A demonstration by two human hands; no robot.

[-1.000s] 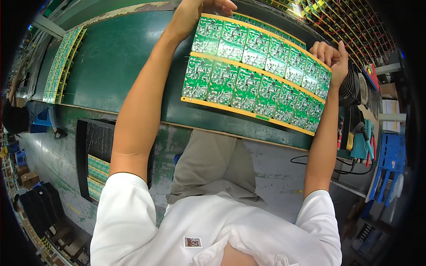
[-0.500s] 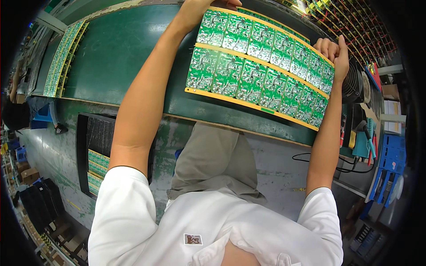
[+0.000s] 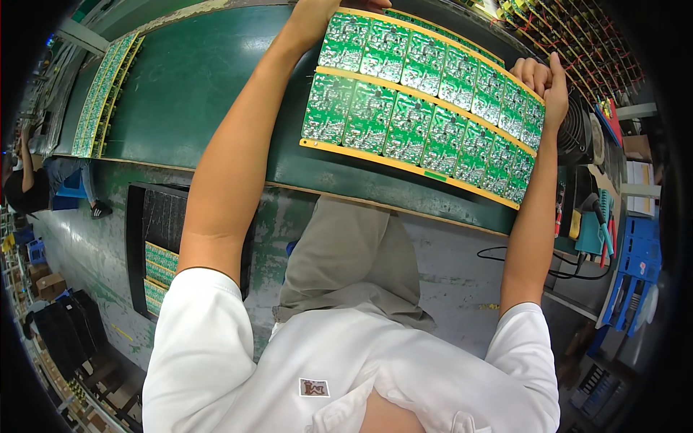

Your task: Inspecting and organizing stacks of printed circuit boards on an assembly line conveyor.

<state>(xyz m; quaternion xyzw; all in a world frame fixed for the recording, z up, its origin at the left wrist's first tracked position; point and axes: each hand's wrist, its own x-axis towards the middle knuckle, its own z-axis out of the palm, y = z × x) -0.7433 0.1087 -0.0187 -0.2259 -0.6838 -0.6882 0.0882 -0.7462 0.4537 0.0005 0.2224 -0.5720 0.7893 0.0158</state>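
A large panel of green circuit boards (image 3: 404,108) with yellow rails hangs over the green bench, its solder side toward me and tilted. My left hand (image 3: 317,16) is at its far left corner, partly cut off by the upper picture edge; the fingers that show curl over the far rail. My right hand (image 3: 543,83) is closed on the right edge, fingers bent and thumb raised. Behind the far rail, a strip of another green panel (image 3: 447,36) shows; most of it is hidden.
More board panels (image 3: 105,97) lie at the bench's left end. Below stands a black rack (image 3: 162,216) with panels in it. Right of my hand are a fan (image 3: 574,133), hand tools (image 3: 595,213) and a cable (image 3: 556,274). Wired components (image 3: 577,43) fill the far right. A person (image 3: 36,180) sits far left.
The held panel has shifted very slightly, its left side a little away from me. Both hands keep their grip. The person at far left has moved slightly.
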